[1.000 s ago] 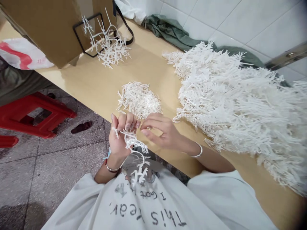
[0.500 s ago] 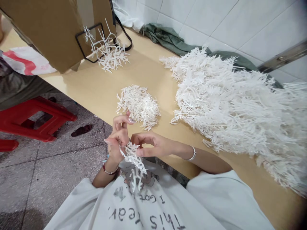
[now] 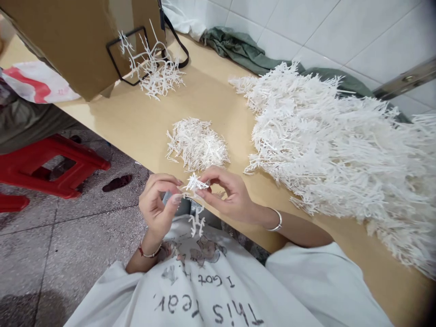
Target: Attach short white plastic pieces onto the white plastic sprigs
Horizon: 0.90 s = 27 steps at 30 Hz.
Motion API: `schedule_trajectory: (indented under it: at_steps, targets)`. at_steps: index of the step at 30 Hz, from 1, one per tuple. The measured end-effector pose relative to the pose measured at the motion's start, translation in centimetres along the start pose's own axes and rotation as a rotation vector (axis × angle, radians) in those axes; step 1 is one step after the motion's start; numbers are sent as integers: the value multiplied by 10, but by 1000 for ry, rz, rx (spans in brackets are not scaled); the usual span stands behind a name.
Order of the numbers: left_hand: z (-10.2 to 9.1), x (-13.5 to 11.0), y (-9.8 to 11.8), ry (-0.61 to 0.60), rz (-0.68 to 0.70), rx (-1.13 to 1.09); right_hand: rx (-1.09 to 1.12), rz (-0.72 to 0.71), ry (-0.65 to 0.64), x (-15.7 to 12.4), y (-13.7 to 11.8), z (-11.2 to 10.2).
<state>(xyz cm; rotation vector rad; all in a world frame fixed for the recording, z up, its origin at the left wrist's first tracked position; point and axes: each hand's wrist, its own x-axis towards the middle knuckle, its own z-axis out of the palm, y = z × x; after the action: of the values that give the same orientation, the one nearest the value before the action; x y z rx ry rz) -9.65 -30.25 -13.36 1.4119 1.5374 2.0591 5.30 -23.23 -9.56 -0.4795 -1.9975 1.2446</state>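
A white branched plastic sprig (image 3: pixel 196 221) hangs between my hands, over the shirt at the table's near edge. My left hand (image 3: pixel 158 200) pinches its left side between thumb and fingertips. From the right, my right hand (image 3: pixel 231 195) pinches it with thumb and index finger, where a cluster of thin white sticks bunches up. Just beyond my fingers, a small heap of short white pieces (image 3: pixel 199 144) lies on the table (image 3: pixel 136 129). Whether the bunched sticks are part of the sprig or loose, I cannot tell.
A large pile of white branched pieces (image 3: pixel 334 150) covers the table's right side. At the back left stand a cardboard box (image 3: pixel 75 41) and a tangle of white sprigs (image 3: pixel 160 79) by a black wire frame. A red stool (image 3: pixel 61 165) is on the floor at left.
My left hand has moved left and its fingers have come down onto the sprig. My right hand has shifted up and right. The sprig is now higher, held between both hands.
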Motion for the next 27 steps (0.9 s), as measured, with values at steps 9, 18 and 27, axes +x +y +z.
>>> schedule_trajectory:
  at_steps: [9,18,27]
  targets:
    - [-3,-9,5,-373,-523,-308,105,0,45,-7,5,10]
    - [7,-10,-6,-377,-385,-306,503,386,44,-2,6,3]
    - [8,-11,-9,-426,-420,-422,677,767,-284,12,8,-13]
